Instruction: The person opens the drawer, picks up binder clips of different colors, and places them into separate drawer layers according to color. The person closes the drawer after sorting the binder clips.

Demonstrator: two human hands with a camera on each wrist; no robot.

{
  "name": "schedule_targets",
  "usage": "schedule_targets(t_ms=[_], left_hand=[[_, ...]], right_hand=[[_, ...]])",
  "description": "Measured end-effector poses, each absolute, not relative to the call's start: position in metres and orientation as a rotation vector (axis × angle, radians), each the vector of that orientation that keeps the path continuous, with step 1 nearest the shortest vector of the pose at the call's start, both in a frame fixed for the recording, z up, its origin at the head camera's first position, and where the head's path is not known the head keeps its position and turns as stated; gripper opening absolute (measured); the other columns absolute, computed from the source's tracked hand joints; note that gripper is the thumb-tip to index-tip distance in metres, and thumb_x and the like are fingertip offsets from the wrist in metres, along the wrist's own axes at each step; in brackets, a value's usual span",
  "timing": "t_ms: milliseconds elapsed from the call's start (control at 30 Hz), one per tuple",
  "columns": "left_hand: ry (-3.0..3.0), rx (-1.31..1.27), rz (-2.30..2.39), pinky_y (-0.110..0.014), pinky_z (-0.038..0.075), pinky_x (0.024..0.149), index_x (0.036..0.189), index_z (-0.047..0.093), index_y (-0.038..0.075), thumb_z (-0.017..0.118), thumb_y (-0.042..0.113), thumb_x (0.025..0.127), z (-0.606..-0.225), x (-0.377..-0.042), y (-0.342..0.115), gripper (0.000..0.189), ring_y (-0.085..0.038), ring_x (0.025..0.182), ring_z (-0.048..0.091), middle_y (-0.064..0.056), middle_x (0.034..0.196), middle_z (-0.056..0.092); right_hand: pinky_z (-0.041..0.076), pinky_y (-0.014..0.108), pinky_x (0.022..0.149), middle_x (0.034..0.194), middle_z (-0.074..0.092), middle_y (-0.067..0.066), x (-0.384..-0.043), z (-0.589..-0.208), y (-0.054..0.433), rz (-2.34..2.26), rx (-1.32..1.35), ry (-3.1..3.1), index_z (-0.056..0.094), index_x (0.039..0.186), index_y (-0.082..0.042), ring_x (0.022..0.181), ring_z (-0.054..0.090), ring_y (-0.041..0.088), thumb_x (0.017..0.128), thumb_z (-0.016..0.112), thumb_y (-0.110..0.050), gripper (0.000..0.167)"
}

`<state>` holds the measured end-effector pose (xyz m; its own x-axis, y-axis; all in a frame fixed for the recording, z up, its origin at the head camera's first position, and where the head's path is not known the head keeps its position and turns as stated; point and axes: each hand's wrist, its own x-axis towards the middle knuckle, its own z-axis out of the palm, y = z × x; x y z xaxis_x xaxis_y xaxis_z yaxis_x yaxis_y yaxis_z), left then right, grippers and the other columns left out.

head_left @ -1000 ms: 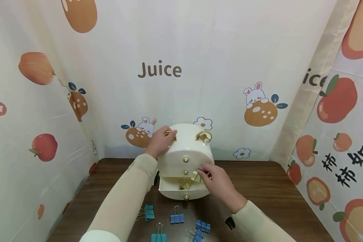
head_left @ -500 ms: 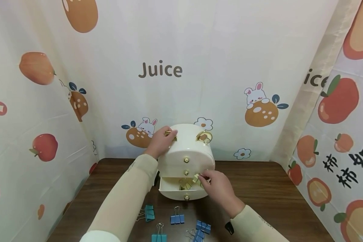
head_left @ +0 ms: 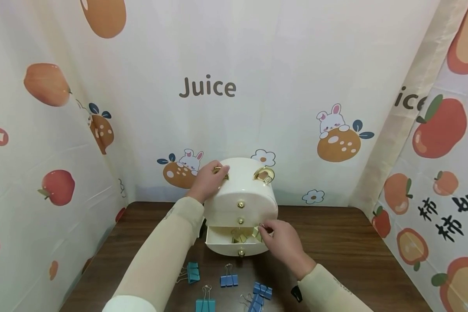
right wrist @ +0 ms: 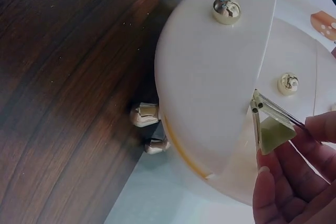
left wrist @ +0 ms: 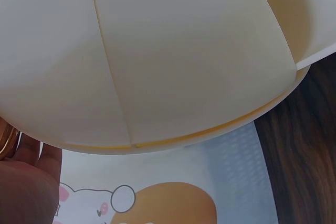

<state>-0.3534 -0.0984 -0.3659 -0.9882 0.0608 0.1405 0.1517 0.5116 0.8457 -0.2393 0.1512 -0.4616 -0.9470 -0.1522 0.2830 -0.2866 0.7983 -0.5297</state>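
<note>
A white rounded drawer box [head_left: 253,190] with gold knobs stands on the table, its bottom drawer [head_left: 222,248] pulled out. My left hand [head_left: 206,182] grips the gold ring handle [left wrist: 6,137] at the box's upper left. At the drawer's right end, my right hand [head_left: 284,242] pinches a yellow binder clip [right wrist: 276,134] by its wire handle. In the right wrist view, that clip's metal edge is close to the drawer front's rim; I cannot tell whether they touch. Other yellow binder clips [head_left: 239,237] lie inside the drawer, partly behind its front.
Before the box lie a teal binder clip [head_left: 193,272], another teal clip [head_left: 205,305], a blue clip [head_left: 229,281] and more blue clips [head_left: 262,290] to the right. A second gold ring [head_left: 264,175] sits on the box's right. A printed curtain [head_left: 281,86] hangs behind.
My right hand has moved slightly down, and the yellow clip it pinches has tilted and dropped to the level of the drawer opening. My left hand keeps its place on the ring.
</note>
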Motion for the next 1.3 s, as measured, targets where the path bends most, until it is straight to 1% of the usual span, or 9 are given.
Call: schedule_targets(t_ms=[233,367,600,733,933,1067,1233,1300], left_hand=[[-2.65,-0.191,-1.476,-0.044,0.046,0.081,0.095,0.058,0.018,0.056,0.054,0.102,-0.365,-0.352,-0.098,0.036,-0.027,0.099,0.058,-0.006,0.102,0.063],[-2.648,-0.19,-1.481,-0.044,0.046,0.081,0.095,0.059,0.018,0.055,0.054,0.102,-0.365,-0.353,-0.099,0.036,-0.027,0.099,0.058,-0.006,0.103,0.064],[-2.648,-0.182,-1.483,-0.043,0.046,0.079,0.095,0.058,0.019,0.055,0.055,0.102,-0.365,-0.353,-0.099,0.037,-0.026,0.097,0.058,-0.006,0.101,0.063],[-2.644,-0.194,-1.474,-0.043,0.046,0.079,0.095,0.058,0.018,0.055,0.054,0.102,-0.364,-0.352,-0.098,0.037,-0.026,0.097,0.058,-0.007,0.101,0.063],[-2.636,-0.199,-1.477,-0.043,0.046,0.081,0.095,0.059,0.018,0.056,0.053,0.102,-0.364,-0.352,-0.097,0.036,-0.027,0.099,0.058,-0.006,0.105,0.064],[-2.64,-0.201,-1.479,-0.043,0.046,0.08,0.095,0.058,0.018,0.056,0.053,0.102,-0.363,-0.351,-0.098,0.036,-0.027,0.099,0.057,-0.006,0.104,0.063],[-2.64,-0.206,-1.48,-0.042,0.046,0.078,0.095,0.058,0.018,0.056,0.053,0.103,-0.363,-0.351,-0.099,0.036,-0.027,0.097,0.057,-0.007,0.101,0.063],[-2.643,-0.204,-1.484,-0.042,0.046,0.078,0.095,0.058,0.018,0.056,0.053,0.103,-0.363,-0.351,-0.099,0.036,-0.026,0.096,0.058,-0.007,0.101,0.063]], right_hand=[[0.046,0.031,0.056,0.071,0.059,-0.01,-0.241,-0.463,0.149,0.921,0.267,-2.769,0.072,0.084,-0.018,0.062,0.051,0.012,0.098,0.072,-0.028,0.017],[0.045,0.031,0.053,0.067,0.057,-0.008,-0.24,-0.462,0.146,0.985,0.17,-2.772,0.073,0.084,-0.018,0.059,0.051,0.013,0.099,0.071,-0.029,0.019],[0.044,0.032,0.054,0.071,0.062,-0.007,-0.245,-0.459,0.141,0.995,0.071,-2.764,0.075,0.084,-0.017,0.061,0.052,0.014,0.099,0.07,-0.031,0.021],[0.044,0.033,0.054,0.069,0.061,-0.006,-0.248,-0.462,0.139,1.046,0.027,-2.771,0.073,0.08,-0.017,0.061,0.052,0.016,0.099,0.07,-0.033,0.025],[0.042,0.033,0.052,0.064,0.058,-0.005,-0.252,-0.466,0.139,1.074,-0.022,-2.762,0.069,0.074,-0.018,0.058,0.051,0.016,0.099,0.07,-0.035,0.03],[0.041,0.033,0.052,0.064,0.057,-0.004,-0.254,-0.469,0.14,1.078,-0.058,-2.766,0.067,0.072,-0.018,0.058,0.051,0.017,0.099,0.07,-0.035,0.032],[0.044,0.033,0.055,0.071,0.06,-0.003,-0.253,-0.471,0.143,1.126,-0.078,-2.736,0.07,0.078,-0.015,0.064,0.052,0.017,0.1,0.069,-0.034,0.029],[0.045,0.033,0.057,0.075,0.063,-0.003,-0.252,-0.471,0.144,1.132,-0.055,-2.715,0.072,0.083,-0.014,0.066,0.053,0.016,0.1,0.069,-0.032,0.024]])
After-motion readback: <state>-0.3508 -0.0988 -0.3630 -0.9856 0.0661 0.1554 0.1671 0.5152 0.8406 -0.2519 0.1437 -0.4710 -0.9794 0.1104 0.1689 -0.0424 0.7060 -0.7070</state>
